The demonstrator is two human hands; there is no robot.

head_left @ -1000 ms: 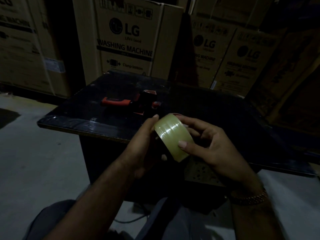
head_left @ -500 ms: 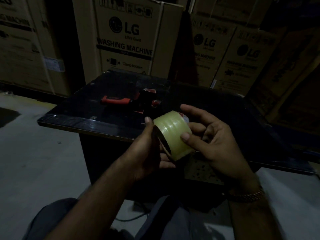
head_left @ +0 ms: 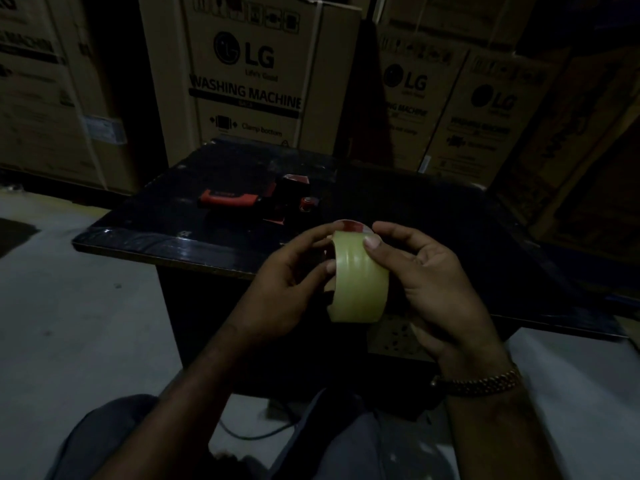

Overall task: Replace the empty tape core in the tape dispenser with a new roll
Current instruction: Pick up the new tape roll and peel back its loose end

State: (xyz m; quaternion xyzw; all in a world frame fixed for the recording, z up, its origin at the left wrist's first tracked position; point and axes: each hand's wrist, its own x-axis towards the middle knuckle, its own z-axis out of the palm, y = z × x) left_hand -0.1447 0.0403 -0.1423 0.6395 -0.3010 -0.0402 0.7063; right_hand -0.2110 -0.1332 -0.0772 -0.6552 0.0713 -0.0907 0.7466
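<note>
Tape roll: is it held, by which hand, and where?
Both: the left hand and right hand grip the tape roll by its opposite sides.

- The middle carton [head_left: 249, 77] behind the counter bears the round LG logo with "LG" and a small line under it, "Life's Good".
- Below that, on the same carton, stands "WASHING MACHINE" in heavy capitals over a dark bar.
- Lower on that face, beside a clamp pictogram, is "Clamp bottom".
- A row of handling symbols runs along its top edge, too small to read.
- Two cartons at the right [head_left: 405, 98] [head_left: 491, 112] each show "LG"; "WASHING MACHINE" below is only partly legible.
- The carton at the far left [head_left: 38, 81] carries print and a label too blurred to read.
</note>
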